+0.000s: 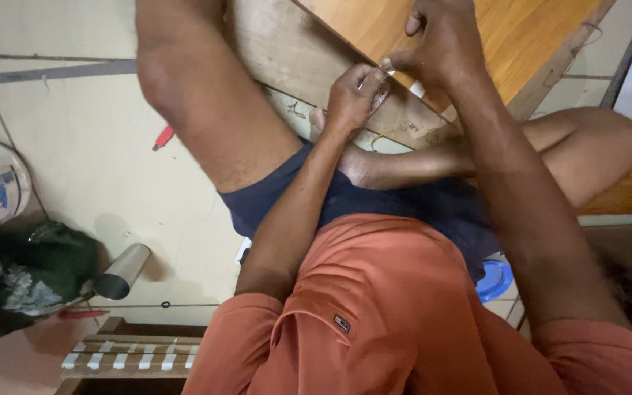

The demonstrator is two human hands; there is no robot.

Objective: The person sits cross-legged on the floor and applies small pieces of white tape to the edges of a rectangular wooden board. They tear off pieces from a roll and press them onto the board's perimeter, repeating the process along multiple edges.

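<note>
- The person sits on the tiled floor [96,161], both hands raised over the edge of a wooden board [374,29].
- The left hand [351,99] has its fingers [363,77] curled shut around a small pale, shiny object [382,91], which peeks out on the thumb side.
- The right hand [440,47] pinches the top end of that same object between thumb and forefinger, the two hands touching.
- A metal cup [122,272] lies tipped on the floor, well apart from the hands.
</note>
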